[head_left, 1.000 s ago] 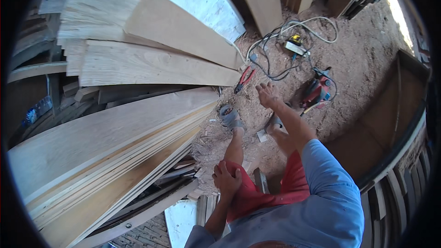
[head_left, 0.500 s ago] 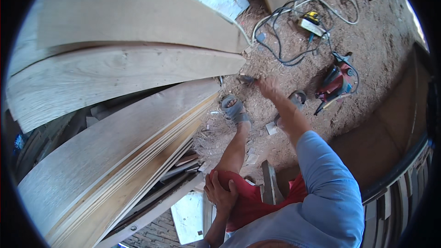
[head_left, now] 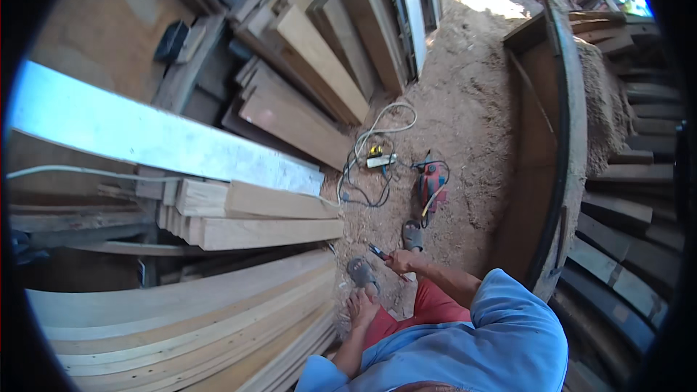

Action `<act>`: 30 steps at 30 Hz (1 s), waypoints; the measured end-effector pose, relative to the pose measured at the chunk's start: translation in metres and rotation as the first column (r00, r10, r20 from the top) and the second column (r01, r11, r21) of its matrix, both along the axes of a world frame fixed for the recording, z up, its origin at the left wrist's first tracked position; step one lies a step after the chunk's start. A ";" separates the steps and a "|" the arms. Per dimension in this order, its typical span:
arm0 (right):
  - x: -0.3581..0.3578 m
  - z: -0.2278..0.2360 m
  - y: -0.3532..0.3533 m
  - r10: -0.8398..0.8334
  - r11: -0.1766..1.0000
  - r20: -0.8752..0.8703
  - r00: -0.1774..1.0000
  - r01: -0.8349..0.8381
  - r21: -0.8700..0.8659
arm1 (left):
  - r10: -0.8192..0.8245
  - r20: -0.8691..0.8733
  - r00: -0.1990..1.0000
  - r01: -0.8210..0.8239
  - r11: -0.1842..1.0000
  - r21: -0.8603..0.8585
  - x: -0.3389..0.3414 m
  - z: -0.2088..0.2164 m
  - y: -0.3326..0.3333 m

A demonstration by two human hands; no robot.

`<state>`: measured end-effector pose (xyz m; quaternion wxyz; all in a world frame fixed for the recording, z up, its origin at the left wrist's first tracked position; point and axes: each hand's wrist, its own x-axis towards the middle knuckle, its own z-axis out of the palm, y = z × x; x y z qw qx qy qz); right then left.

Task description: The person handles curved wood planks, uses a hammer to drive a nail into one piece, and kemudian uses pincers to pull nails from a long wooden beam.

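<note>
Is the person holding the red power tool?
No, the red power tool lies on the ground, and the right hand holds red-handled pliers.

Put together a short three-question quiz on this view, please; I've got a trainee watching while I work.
1. Which hand holds the pliers?
2. True or false: the red power tool lies on the dusty ground.
3. Where is the left hand?
A) On the stacked boards
B) On the left leg
C) On the power strip

Key:
1. The right hand.
2. True.
3. B.
</note>
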<state>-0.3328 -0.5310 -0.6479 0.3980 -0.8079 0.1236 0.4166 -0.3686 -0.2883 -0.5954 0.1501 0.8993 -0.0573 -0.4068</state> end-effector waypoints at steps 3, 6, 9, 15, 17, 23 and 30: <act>0.020 0.103 -0.025 -0.217 0.976 -0.016 0.976 0.216 -0.010 | -0.154 0.037 0.987 0.158 0.977 -0.147 0.028 0.031 -0.025; 0.006 0.192 -0.034 -0.528 0.849 0.064 0.847 0.529 -0.002 | -0.414 -0.032 0.910 0.396 0.889 -0.231 0.076 0.102 -0.063; -0.016 0.216 -0.021 -0.620 0.752 0.292 0.728 0.658 -0.044 | -0.379 0.070 0.923 0.378 0.853 -0.360 0.101 0.127 -0.063; -0.055 0.265 0.013 -0.790 0.604 0.082 0.608 0.747 0.277 | -0.333 0.113 0.936 0.348 0.839 -0.419 0.119 0.128 -0.055; -0.071 0.263 0.016 -0.802 0.594 0.176 0.571 0.732 0.335 | -0.288 0.046 0.957 0.270 0.816 -0.510 0.113 0.115 -0.066; -0.105 0.298 -0.016 -0.886 0.428 0.121 0.447 0.690 0.584 | -0.231 -0.573 0.786 -0.327 0.630 -0.704 0.070 0.148 -0.139; -0.164 0.321 -0.112 -0.926 0.364 0.155 0.346 0.702 0.612 | -0.263 -0.617 0.742 -0.325 0.663 -0.674 0.025 0.173 -0.254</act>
